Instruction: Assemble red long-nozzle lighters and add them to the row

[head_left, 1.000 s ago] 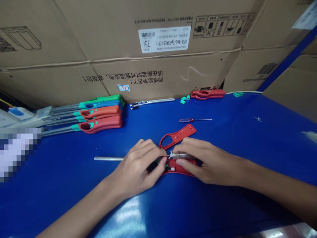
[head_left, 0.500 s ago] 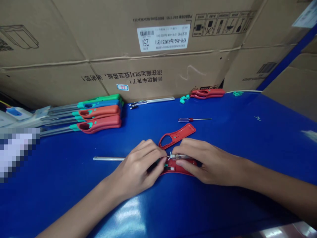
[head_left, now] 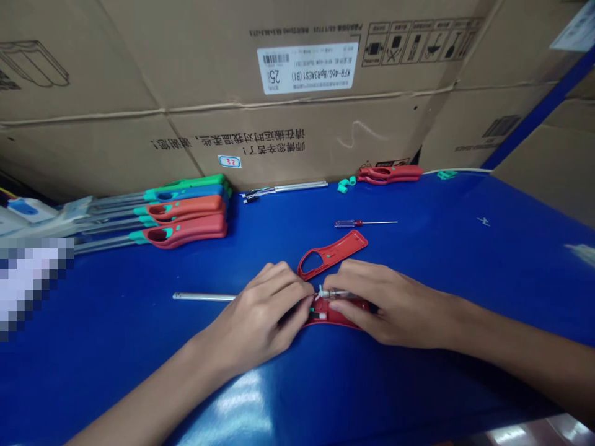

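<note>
My right hand [head_left: 385, 303] closes on a clear lighter fuel tank [head_left: 341, 293], its pale valve end pointing left. Against that end, the fingertips of my left hand [head_left: 274, 306] are pinched; what sits between them is too small to name. Both hands work over a red lighter handle half [head_left: 344, 317], partly covered by my fingers, with a black and white part [head_left: 318, 316] lying in it. A metal lighter tube [head_left: 199, 297] sticks out to the left from under my left hand. The other red handle half [head_left: 332, 254] lies just beyond, inner side up.
Several assembled lighters [head_left: 186, 229] are stacked at the left. Farther back lie a screwdriver [head_left: 367, 223], metal tubes with wires [head_left: 297, 186], small green parts [head_left: 344, 185] and red handle shells [head_left: 390, 174]. A large cardboard box [head_left: 209, 68] walls off the blue table's back.
Almost nothing differs. The metal tube's far end has shifted very slightly left, and both hands keep their hold at the valve end.
</note>
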Motion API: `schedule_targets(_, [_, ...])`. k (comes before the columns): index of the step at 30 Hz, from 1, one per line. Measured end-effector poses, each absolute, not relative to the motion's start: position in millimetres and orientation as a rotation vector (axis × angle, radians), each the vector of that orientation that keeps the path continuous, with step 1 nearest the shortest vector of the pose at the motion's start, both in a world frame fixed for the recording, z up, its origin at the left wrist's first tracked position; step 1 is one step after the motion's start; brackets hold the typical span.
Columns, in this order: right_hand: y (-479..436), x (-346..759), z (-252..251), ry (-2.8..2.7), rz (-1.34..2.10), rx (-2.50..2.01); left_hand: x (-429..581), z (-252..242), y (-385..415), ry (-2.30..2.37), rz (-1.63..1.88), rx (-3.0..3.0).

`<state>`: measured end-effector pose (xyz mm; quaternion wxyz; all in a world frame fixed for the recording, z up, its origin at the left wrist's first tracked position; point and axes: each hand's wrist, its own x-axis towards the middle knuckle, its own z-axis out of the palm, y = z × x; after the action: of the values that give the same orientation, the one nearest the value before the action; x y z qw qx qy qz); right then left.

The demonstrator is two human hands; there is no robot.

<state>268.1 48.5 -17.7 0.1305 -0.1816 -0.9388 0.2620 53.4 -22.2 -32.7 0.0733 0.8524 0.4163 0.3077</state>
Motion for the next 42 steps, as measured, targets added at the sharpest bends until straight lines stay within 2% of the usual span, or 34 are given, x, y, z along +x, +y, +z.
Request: schedule_targets(42, [45.5,267.7,-18.4,-2.79,0.552,-0.451,55.7,-27.0,-24.3,1.265,0.839,2.64])
